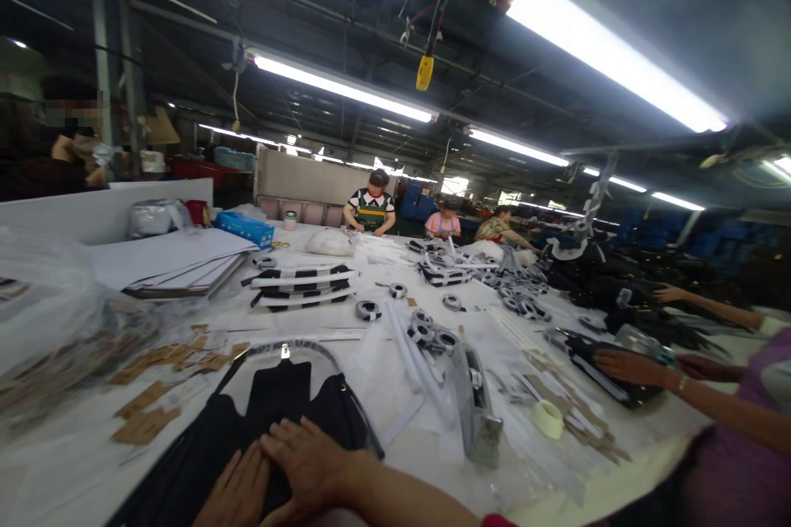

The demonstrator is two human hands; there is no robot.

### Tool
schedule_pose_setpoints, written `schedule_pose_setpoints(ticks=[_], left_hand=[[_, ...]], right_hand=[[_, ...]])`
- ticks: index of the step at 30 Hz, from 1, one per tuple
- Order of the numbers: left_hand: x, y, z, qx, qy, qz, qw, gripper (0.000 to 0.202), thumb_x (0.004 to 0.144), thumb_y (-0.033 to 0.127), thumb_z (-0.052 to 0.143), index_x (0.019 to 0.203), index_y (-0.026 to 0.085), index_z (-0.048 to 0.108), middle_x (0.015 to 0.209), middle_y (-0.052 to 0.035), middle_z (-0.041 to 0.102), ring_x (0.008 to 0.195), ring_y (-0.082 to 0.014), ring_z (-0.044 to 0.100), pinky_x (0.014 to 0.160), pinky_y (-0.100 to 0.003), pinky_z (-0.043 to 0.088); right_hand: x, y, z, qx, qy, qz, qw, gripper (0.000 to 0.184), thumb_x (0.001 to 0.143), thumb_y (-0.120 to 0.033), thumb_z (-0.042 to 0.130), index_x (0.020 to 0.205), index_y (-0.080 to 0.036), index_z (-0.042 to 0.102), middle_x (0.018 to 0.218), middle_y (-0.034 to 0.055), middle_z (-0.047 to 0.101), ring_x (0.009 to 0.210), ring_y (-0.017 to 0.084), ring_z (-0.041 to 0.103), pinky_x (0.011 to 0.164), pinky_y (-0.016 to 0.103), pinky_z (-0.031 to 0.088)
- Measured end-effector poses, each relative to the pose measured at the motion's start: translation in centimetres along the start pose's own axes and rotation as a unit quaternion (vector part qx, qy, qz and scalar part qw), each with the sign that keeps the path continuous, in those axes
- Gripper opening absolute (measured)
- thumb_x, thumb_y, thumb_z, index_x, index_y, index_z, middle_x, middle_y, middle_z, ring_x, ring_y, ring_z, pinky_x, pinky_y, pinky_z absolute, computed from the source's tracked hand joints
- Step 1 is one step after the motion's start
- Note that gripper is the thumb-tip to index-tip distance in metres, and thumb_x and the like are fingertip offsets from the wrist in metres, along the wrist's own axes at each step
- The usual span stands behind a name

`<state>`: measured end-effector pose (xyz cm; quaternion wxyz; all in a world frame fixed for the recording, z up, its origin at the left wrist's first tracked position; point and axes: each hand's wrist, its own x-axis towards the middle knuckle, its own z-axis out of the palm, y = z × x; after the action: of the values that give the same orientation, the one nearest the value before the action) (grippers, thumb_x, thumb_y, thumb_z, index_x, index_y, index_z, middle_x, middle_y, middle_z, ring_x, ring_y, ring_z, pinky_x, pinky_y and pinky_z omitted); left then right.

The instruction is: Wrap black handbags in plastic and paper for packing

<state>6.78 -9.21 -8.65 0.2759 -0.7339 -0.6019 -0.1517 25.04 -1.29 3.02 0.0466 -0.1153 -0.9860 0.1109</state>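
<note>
A black bag [281, 391] lies flat on the white table in front of me, its wrapped handle [309, 343] arching away from me and a small metal clasp [285, 352] near its top. My left hand [238, 487] rests flat on the bag's lower part. Beside it my right hand [312, 457] presses on the same bag, fingers stretched out and crossing close to the left fingertips. Neither hand grips anything. Brown cardboard tags [145, 424] are scattered left of the bag.
A tape dispenser [475, 412] and a tape roll [547, 419] stand to the right. Wrapped rings [423, 329] and striped handles [302, 288] lie further back. At right, a co-worker's hand [636, 366] rests on another black bag [587, 354]. A clear plastic heap [49, 305] is at left.
</note>
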Motion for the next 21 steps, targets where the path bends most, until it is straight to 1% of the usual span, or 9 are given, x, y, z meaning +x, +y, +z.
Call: schedule_pose_setpoints(ticks=[2, 4, 6, 7, 9, 12, 16, 19, 21], left_hand=[[0.3, -0.3, -2.1, -0.003, -0.044, -0.007, 0.999, 0.041, 0.079, 0.013, 0.051, 0.112, 0.018, 0.074, 0.121, -0.0127, 0.071, 0.112, -0.027, 0.067, 0.101, -0.038, 0.05], [0.5, -0.5, -5.3, -0.045, -0.084, -0.005, 0.995, 0.043, 0.086, 0.028, 0.056, 0.126, 0.018, 0.066, 0.133, -0.0133, 0.063, 0.126, -0.0281, 0.058, 0.112, -0.045, 0.04], [0.5, -0.9, -8.5, -0.08, -0.117, 0.016, 0.99, 0.052, 0.087, 0.042, 0.061, 0.133, 0.019, 0.06, 0.142, -0.0146, 0.055, 0.134, -0.0295, 0.05, 0.115, -0.049, 0.035], [0.4, -1.2, -9.8, -0.08, -0.135, 0.009, 0.987, 0.058, 0.087, 0.044, 0.063, 0.138, 0.018, 0.055, 0.148, -0.0161, 0.049, 0.138, -0.0303, 0.045, 0.117, -0.051, 0.032], [-0.1, -1.7, -11.4, -0.074, -0.155, -0.022, 0.985, 0.069, 0.086, 0.048, 0.065, 0.144, 0.014, 0.047, 0.152, -0.0194, 0.042, 0.143, -0.0327, 0.037, 0.119, -0.054, 0.026], [-1.5, -1.6, -11.7, -0.057, -0.165, -0.077, 0.982, 0.08, 0.087, 0.053, 0.063, 0.149, 0.009, 0.037, 0.156, -0.0218, 0.033, 0.147, -0.0341, 0.028, 0.12, -0.053, 0.023], [-3.1, -0.9, -10.8, -0.054, -0.144, -0.131, 0.979, 0.085, 0.09, 0.058, 0.055, 0.151, 0.004, 0.03, 0.157, -0.023, 0.031, 0.148, -0.0331, 0.026, 0.12, -0.049, 0.025], [-2.1, -1.2, -11.6, -0.07, -0.16, -0.133, 0.975, 0.084, 0.091, 0.064, 0.049, 0.146, 0.002, 0.036, 0.152, -0.0255, 0.04, 0.143, -0.0342, 0.036, 0.116, -0.048, 0.031], [0.1, -1.6, -12.9, -0.074, -0.194, -0.131, 0.969, 0.079, 0.092, 0.067, 0.044, 0.136, 0.001, 0.05, 0.14, -0.0273, 0.053, 0.133, -0.0358, 0.049, 0.108, -0.048, 0.04]], right_hand=[[-0.3, -0.1, -1.0, 0.008, -0.023, -0.023, 0.999, 0.1, 0.084, -0.06, 0.066, 0.157, -0.018, 0.012, 0.159, 0.018, 0.03, 0.146, 0.034, 0.027, 0.116, 0.057, 0.029], [-1.1, -0.4, -1.9, 0.001, -0.028, -0.041, 0.999, 0.099, 0.085, -0.06, 0.064, 0.158, -0.021, 0.009, 0.161, 0.0158, 0.027, 0.148, 0.033, 0.022, 0.118, 0.056, 0.025], [-1.7, -0.6, -2.5, -0.013, -0.045, -0.041, 0.998, 0.097, 0.085, -0.064, 0.062, 0.158, -0.021, 0.013, 0.161, 0.0171, 0.026, 0.149, 0.034, 0.02, 0.119, 0.056, 0.023], [-1.9, -0.5, -2.5, -0.02, -0.057, -0.041, 0.997, 0.096, 0.085, -0.066, 0.06, 0.158, -0.021, 0.016, 0.161, 0.0183, 0.025, 0.149, 0.034, 0.019, 0.119, 0.056, 0.021], [-2.1, -0.2, -2.2, -0.03, -0.079, -0.045, 0.995, 0.094, 0.084, -0.071, 0.056, 0.157, -0.023, 0.021, 0.16, 0.0189, 0.025, 0.149, 0.036, 0.016, 0.118, 0.06, 0.017], [-2.2, 0.3, -1.0, -0.036, -0.068, -0.04, 0.996, 0.086, 0.086, -0.072, 0.052, 0.156, -0.029, 0.025, 0.161, 0.0158, 0.025, 0.149, 0.037, 0.017, 0.117, 0.064, 0.014], [-2.4, 0.1, 0.4, -0.057, -0.018, -0.023, 0.998, 0.078, 0.088, -0.061, 0.06, 0.154, -0.032, 0.03, 0.16, 0.0125, 0.029, 0.149, 0.035, 0.02, 0.117, 0.064, 0.015], [-2.4, 0.1, 1.0, -0.059, 0.004, -0.013, 0.998, 0.077, 0.086, -0.054, 0.066, 0.153, -0.033, 0.033, 0.159, 0.0115, 0.033, 0.148, 0.035, 0.023, 0.117, 0.063, 0.018], [-2.4, 0.2, 1.1, -0.053, 0.009, -0.013, 0.998, 0.08, 0.084, -0.052, 0.069, 0.153, -0.033, 0.032, 0.158, 0.0104, 0.034, 0.147, 0.034, 0.025, 0.117, 0.062, 0.018]])
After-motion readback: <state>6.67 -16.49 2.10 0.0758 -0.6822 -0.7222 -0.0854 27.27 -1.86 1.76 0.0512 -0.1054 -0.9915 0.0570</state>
